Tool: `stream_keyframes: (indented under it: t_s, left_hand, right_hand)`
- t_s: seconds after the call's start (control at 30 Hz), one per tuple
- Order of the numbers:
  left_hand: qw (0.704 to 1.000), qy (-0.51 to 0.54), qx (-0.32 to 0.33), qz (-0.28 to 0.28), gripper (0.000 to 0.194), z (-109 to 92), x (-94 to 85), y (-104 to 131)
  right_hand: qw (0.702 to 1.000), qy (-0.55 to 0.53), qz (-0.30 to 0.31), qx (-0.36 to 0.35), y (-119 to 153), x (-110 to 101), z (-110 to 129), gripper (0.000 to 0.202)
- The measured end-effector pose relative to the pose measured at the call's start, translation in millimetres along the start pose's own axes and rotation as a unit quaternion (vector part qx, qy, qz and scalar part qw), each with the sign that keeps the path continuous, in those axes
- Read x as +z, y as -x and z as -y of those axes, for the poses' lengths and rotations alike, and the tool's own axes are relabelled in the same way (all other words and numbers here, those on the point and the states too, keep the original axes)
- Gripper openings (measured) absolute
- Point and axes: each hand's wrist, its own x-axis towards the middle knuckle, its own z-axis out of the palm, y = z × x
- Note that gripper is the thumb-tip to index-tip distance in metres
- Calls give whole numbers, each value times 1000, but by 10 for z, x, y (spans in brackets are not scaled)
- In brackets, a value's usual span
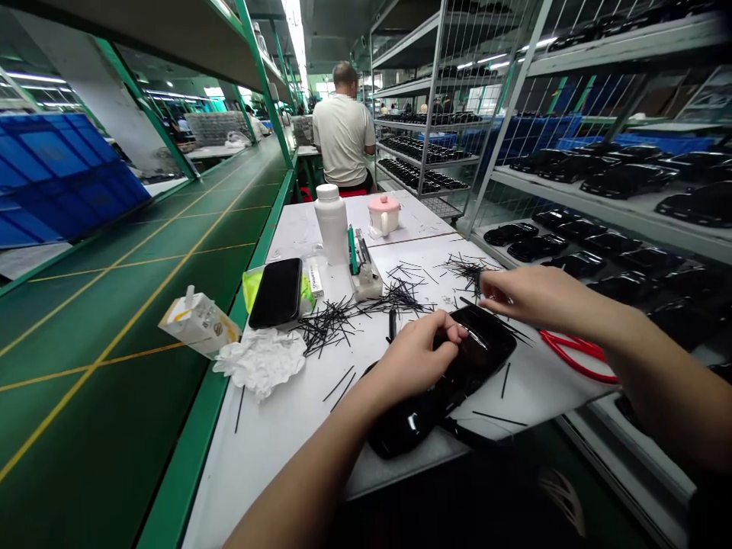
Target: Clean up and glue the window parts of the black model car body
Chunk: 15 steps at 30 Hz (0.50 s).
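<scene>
A glossy black car-shaped shell (483, 343) lies at the near edge of the white table, partly covered by my left hand (426, 347). That hand rests over the shell with its fingers curled and thumb drawn in; whatever is between them is hidden. My right hand (512, 293) is above the shell's far right end, fingers closed together. Too little shows to name anything in its grip. Just beyond its fingertips is a heap of thin black strips (466, 267). More black strips (332, 324) are piled left of the shell, and several lie loose around it.
A white bottle (332, 229), a lidded cup (383, 215), a phone (277, 293), crumpled tissue (263, 362) and a drink carton (200, 324) stand or lie leftward. A green conveyor (131, 305) runs left. Racks of black shells (623, 252) line the right. A person (343, 137) sits ahead.
</scene>
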Motion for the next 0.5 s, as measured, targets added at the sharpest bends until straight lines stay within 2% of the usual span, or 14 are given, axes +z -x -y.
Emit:
stream_keyframes:
  t_s: [0.1, 0.17, 0.23, 0.37, 0.43, 0.5]
  left_hand:
    - [1000, -6, -1, -2, 13, 1, 6, -6]
    - [1000, -12, 6, 1, 15, -7, 0, -5]
    - [999, -19, 28, 31, 18, -34, -27, 4]
    - [982, -96, 68, 150, 21, -145, -133, 47]
    - [971, -141, 66, 183, 24, -202, -174, 70]
    - [965, -162, 61, 198, 31, -240, -187, 89]
  right_hand:
    - [999, -17, 31, 32, 169, 273, -238, 11]
    - [998, -48, 40, 33, 246, 440, -302, 7]
    - [995, -84, 35, 32, 303, 540, -327, 10]
    - [989, -129, -11, 71, 451, 502, -421, 22]
    - [982, -150, -41, 104, 558, 416, -484, 32]
    - [971, -189, -59, 133, 681, 330, -496, 32]
